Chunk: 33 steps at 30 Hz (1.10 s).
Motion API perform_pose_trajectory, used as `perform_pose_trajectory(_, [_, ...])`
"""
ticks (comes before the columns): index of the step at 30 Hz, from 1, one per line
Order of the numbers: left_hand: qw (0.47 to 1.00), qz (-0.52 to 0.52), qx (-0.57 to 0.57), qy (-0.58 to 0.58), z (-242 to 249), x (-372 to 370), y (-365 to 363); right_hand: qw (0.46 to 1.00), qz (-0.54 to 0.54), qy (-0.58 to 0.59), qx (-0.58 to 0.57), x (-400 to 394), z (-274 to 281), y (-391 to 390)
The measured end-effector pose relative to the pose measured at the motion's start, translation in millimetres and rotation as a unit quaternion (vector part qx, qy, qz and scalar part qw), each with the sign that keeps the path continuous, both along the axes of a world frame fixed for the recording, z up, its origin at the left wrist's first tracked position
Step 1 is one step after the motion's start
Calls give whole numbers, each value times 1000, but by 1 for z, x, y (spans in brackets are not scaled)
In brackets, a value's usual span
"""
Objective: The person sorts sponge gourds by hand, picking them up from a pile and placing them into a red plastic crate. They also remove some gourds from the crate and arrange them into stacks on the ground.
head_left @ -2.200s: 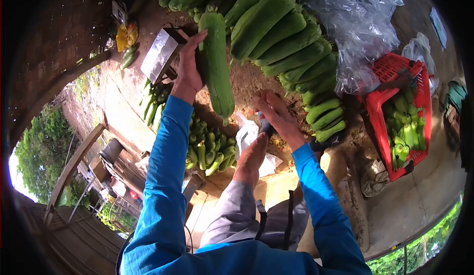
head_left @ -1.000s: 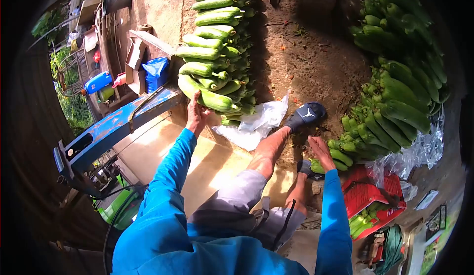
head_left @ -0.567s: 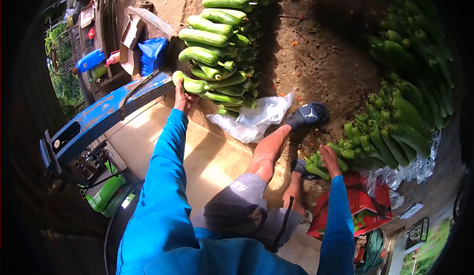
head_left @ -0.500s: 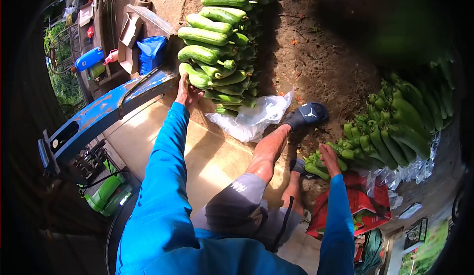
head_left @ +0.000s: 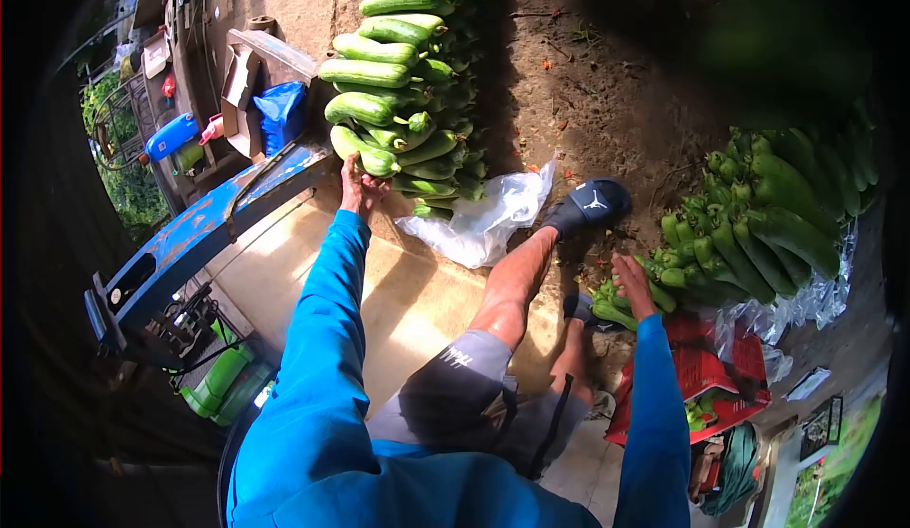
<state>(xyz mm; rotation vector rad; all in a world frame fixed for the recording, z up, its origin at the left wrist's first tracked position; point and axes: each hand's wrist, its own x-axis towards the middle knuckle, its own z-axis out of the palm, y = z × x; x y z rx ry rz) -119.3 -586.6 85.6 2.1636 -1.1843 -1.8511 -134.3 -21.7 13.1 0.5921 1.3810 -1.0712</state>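
Note:
A long stack of green gourds (head_left: pixel 370 74) runs up from the middle of the head view. My left hand (head_left: pixel 361 190) is at the near end of that stack, touching a curved gourd (head_left: pixel 365 152) with its fingers apart. Further right, my right hand (head_left: pixel 632 286) is beside the stems of a second pile of gourds (head_left: pixel 730 253); its fingers are partly curled, and whether they grip anything is unclear. Clear plastic sheeting (head_left: pixel 493 220) lies by the near end of the left stack.
A blue metal beam (head_left: pixel 204 229) crosses at the left, near a blue bag (head_left: pixel 281 116) and a cardboard box (head_left: pixel 241 101). A red sack (head_left: pixel 697 376) lies below the right pile. My sandalled foot (head_left: pixel 590 208) stands on soil between the piles.
The view has shifted slightly, so the left stack appears further left and the right pile further right. My left hand is a little lower on the curved gourd; my right hand is nearly unchanged.

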Motion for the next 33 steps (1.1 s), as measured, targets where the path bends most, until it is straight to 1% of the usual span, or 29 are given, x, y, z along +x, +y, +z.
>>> perform_pose_trajectory(1, [999, 23, -43, 22, 0, 3, 10, 1000, 4, -4, 3, 4, -3, 4])
perform_pose_trajectory(2, [996, 24, -42, 79, -4, 21, 5, 1000, 10, -10, 7, 9, -3, 8])
perform_pose_trajectory(4, [984, 76, -14, 160, 6, 38, 10, 1000, 17, -11, 11, 20, -10, 19])
perform_pose_trajectory(5, [985, 113, -60, 116, 7, 44, 17, 1000, 22, -10, 12, 26, -12, 24])
perform_pose_trajectory(8, [988, 133, -59, 47, 10, 87, 25, 999, 31, -27, 30, 25, -3, 26])
perform_pose_trajectory(10, [983, 167, -53, 56, -8, 113, 22, 998, 45, -31, 33, 27, -8, 27])
perform_pose_trajectory(11, [984, 161, -57, 38, -18, 124, 20, 997, 56, -36, 38, 30, -10, 30])
perform_pose_trajectory(12, [983, 162, -87, 16, -28, 122, 25, 997, 60, -39, 41, 32, -12, 31])
perform_pose_trajectory(14, [966, 183, -171, -59, -38, 78, 62, 998, 50, -31, 19, 32, -17, 29])
perform_pose_trajectory(15, [978, 152, -140, -35, -49, 73, 68, 998, 53, -34, 20, 34, -18, 27])
perform_pose_trajectory(17, [990, 78, -110, -45, -61, 59, 84, 999, 43, -5, 15, 33, -20, 18])
perform_pose_trajectory(18, [990, 33, -110, -81, -66, 54, 90, 999, 44, -7, 15, 33, -19, 13])
perform_pose_trajectory(20, [994, 19, -76, -79, -65, 43, 89, 1000, 16, -2, 10, 32, -16, 3])
perform_pose_trajectory(22, [995, 10, -38, -90, -66, 52, 78, 1000, 10, -4, 11, 37, -17, -5])
perform_pose_trajectory(24, [991, 31, 7, -129, -63, 56, 68, 1000, -1, -4, 13, 41, -18, -11])
perform_pose_trajectory(25, [993, 6, 54, -103, -59, 61, 64, 1000, 0, -2, 11, 43, -17, -13])
perform_pose_trajectory(26, [991, -36, 71, -108, -57, 66, 61, 1000, 0, 0, 10, 45, -17, -15])
perform_pose_trajectory(29, [975, -135, 77, -160, -60, 71, 53, 999, -40, -3, 0, 55, -15, -18])
perform_pose_trajectory(30, [963, -176, 86, -185, -60, 71, 54, 996, -83, 26, -17, 63, -15, -16])
perform_pose_trajectory(31, [953, -209, 105, -191, -59, 72, 53, 998, -62, 21, 7, 65, -13, -14])
perform_pose_trajectory(32, [938, -248, 159, -182, -54, 69, 51, 988, -31, 148, -41, 78, -32, -11])
perform_pose_trajectory(33, [922, -266, 157, -234, -55, 67, 52, 982, -93, 159, 29, 88, -20, -14])
